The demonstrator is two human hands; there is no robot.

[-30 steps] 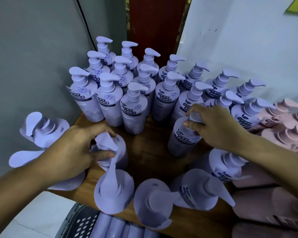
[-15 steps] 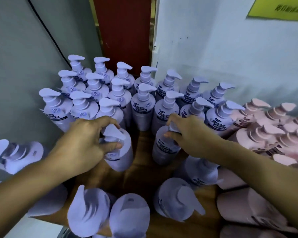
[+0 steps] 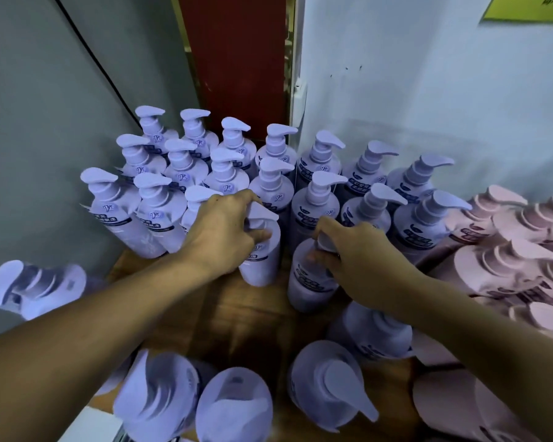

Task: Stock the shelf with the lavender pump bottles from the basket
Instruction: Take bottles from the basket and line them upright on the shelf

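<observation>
Wooden shelf [image 3: 237,320]: bare patch mid-board, front edge crowded. Left hand [image 3: 224,231] grips a lavender plastic pump bottle [image 3: 262,263] by the neck; right hand [image 3: 358,253] grips the pump of a second lavender bottle [image 3: 307,282].

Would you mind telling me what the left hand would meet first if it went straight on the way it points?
Probably the standing lavender bottle just behind the held bottle that the left hand grips; depth is unclear.

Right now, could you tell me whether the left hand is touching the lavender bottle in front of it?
Touching: the head view shows the left hand gripping that lavender bottle by its pump.
</observation>
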